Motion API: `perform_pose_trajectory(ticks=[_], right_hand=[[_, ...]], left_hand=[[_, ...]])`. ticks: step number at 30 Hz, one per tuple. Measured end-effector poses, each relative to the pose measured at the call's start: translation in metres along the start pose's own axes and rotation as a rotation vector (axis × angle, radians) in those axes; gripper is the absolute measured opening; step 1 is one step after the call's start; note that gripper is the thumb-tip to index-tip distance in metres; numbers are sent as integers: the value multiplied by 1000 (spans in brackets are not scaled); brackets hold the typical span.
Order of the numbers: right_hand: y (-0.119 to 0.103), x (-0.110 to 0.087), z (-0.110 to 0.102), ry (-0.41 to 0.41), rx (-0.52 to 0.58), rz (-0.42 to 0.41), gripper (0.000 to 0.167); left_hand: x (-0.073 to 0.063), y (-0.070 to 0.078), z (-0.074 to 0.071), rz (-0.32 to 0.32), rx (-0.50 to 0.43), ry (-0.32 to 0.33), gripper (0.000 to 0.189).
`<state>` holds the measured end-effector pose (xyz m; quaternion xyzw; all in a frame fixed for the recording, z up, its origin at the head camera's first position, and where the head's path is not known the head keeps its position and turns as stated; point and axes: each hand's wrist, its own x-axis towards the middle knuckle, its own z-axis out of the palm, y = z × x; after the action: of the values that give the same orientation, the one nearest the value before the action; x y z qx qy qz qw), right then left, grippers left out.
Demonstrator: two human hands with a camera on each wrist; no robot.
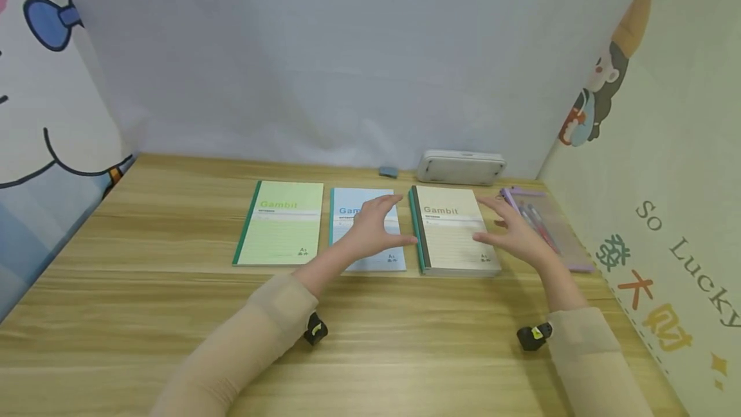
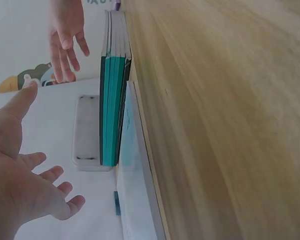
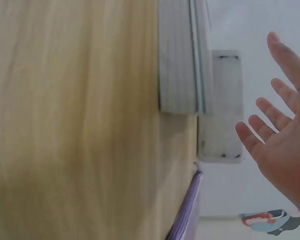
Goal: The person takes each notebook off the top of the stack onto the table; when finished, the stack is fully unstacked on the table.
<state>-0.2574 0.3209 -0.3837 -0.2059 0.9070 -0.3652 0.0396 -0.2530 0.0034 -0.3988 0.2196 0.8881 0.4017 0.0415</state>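
A stack of several notebooks lies with a cream "Gambit" cover on top; teal and dark spines show along its left side. My left hand hovers over the blue notebook, thumb and fingers spread toward the stack's spine side. On the opposite side, my right hand is held with its fingers apart, overlapping the stack's right edge in the head view. Both wrist views show a gap between the palms and the stack, and neither hand holds anything. A green notebook lies farther left.
Behind the stack stands a white pencil case, with a small blue-grey piece to its left. A clear purple-edged zip pouch holding pens lies right of the stack. Cloth walls border the wooden table.
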Motion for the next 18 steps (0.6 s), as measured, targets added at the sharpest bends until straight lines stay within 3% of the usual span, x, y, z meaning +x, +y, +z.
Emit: perform_pose_trajectory(ticks=[8,18], right_hand=[[19,-5,0,-73,28,81,84],[33,-6,0,-160,9,163,91]], left_hand=[[14,-4,19,-40,-60,-118,100],[28,-3,36,-81,44,-158,100]])
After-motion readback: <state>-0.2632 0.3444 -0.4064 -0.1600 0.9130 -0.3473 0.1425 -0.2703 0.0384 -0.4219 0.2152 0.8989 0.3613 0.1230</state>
